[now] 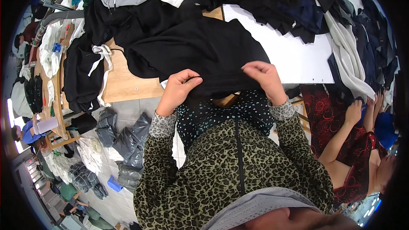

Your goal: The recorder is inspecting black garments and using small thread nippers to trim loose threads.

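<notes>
A large black garment (204, 44) of soft cloth lies over the table edge in front of me, and its near band hangs toward my lap. My left hand (175, 90) pinches the left end of this band between thumb and fingers. At the band's right end, my right hand (269, 81) is closed with thumb and fingertips together on the cloth. Between the two hands the band is drawn fairly straight. The garment's exact kind cannot be made out, since much of it is folded.
Piled dark clothes (294, 0) cover the far side, beside a white board (298, 55). Left on the wooden table (123, 85) lies a black piece with a white drawstring (102, 57). Bagged bundles (130, 140) rest on the floor. A co-worker's arm (341, 136) is at the right.
</notes>
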A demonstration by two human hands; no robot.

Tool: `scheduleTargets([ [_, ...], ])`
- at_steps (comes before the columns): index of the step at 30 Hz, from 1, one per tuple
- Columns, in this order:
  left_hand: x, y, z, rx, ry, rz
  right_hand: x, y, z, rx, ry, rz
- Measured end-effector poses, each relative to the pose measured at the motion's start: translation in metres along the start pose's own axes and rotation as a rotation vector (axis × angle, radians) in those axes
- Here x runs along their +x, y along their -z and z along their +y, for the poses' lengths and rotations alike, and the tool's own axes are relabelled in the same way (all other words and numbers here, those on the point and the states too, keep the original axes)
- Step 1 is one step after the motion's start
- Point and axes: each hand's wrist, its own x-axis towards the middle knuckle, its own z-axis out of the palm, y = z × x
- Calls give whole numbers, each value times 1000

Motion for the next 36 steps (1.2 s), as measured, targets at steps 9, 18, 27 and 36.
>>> scheduleTargets([
  [9,4,-60,42,600,-473,33,-4,4,-6,-20,-89,-139],
  [18,20,-57,20,-72,49,-230,-17,-4,-17,-659,351,-7],
  [27,20,-55,29,-161,103,-294,-16,2,-14,-282,7,-278],
  [36,23,-52,31,-104,53,-207,-11,8,-15,60,-120,-291],
])
